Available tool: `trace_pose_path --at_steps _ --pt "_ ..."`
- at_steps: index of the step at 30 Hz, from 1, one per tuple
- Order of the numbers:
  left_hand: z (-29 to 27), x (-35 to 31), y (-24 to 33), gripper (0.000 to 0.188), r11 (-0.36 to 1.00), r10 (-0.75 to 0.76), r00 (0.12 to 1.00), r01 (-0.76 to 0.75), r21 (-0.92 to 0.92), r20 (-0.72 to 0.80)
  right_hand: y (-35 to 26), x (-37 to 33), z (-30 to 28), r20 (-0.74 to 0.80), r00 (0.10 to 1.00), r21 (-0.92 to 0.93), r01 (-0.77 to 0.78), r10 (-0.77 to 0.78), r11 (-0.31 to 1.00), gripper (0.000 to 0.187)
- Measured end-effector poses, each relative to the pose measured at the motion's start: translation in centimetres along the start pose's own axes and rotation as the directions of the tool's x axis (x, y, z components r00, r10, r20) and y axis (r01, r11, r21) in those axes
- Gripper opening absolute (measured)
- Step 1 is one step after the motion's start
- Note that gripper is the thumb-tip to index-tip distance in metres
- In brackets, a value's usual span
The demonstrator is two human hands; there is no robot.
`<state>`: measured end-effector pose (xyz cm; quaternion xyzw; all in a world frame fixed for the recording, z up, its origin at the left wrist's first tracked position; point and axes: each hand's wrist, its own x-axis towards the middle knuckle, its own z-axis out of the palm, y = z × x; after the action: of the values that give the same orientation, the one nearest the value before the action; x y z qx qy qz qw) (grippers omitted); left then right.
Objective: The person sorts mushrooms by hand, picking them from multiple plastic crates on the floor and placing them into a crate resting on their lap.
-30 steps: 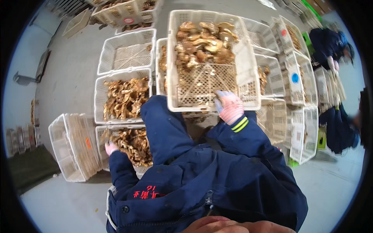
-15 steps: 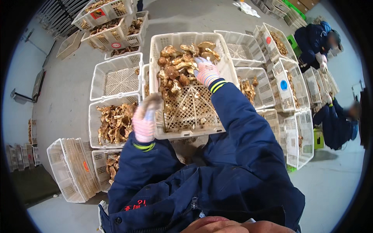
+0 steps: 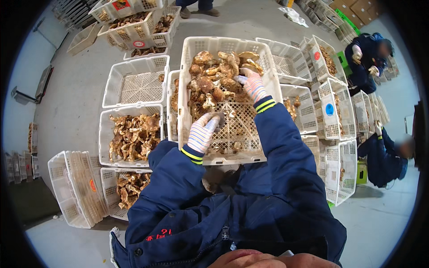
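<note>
A white perforated crate (image 3: pixel 273 76) sits in front of me, with brown mushrooms (image 3: pixel 204 85) heaped over its far half and small bits on the bare near mesh. My right hand (image 3: pixel 254 85), in a striped glove with grey fingertips, reaches in from the right. Its thumb and fingers close on a brown mushroom (image 3: pixel 231 85) at the right side of the heap. My left hand (image 3: pixel 203 130), gloved alike, hovers over the near left part of the crate. Its fingers are slightly bent and apart, and I see nothing held in them.
At the left stand a crate of mushrooms (image 3: pixel 134 138), a nearly bare crate (image 3: pixel 138 85) and nested crates (image 3: pixel 73 187). More crates (image 3: pixel 333 107) line the right. Two co-workers (image 3: pixel 368 58) work there; another person's legs (image 3: pixel 196 6) show at the far edge.
My left hand has come from outside the crate's left wall to over its near mesh. My right hand has shifted slightly right and nearer. A person's legs have appeared at the far edge.
</note>
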<state>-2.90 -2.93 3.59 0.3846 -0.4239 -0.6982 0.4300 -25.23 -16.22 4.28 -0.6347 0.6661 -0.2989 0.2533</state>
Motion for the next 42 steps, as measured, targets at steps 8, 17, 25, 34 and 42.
trace_pose_path --at_steps 8,17,25,34,42 --pt "2.1 -2.8 3.8 0.081 0.914 0.149 0.953 -0.03 -0.405 0.264 -9.1 -14.9 -2.6 0.161 0.975 0.986 -0.154 -0.15 0.058 0.039" --pt "3.6 -7.1 3.2 0.04 0.89 -0.066 0.988 0.121 -0.439 0.138 -5.7 -22.3 -6.4 -0.134 0.96 0.606 0.276 -0.246 0.746 0.048" --pt "1.9 -8.2 0.0 0.033 0.971 -0.232 0.955 0.239 -0.014 0.187 -3.7 -29.6 -5.6 0.214 0.976 0.802 -0.203 0.046 0.562 0.036" --pt "3.4 -9.8 -0.1 0.051 0.965 -0.058 0.953 0.129 -0.228 0.297 -6.3 -28.8 -4.9 0.112 0.993 0.901 -0.117 0.036 0.418 0.033" --pt "-1.6 -14.6 3.2 0.047 0.745 -0.085 0.996 0.058 -0.664 -0.009 -6.7 -26.1 -4.5 -0.002 0.986 0.762 0.111 -0.169 0.638 0.051"
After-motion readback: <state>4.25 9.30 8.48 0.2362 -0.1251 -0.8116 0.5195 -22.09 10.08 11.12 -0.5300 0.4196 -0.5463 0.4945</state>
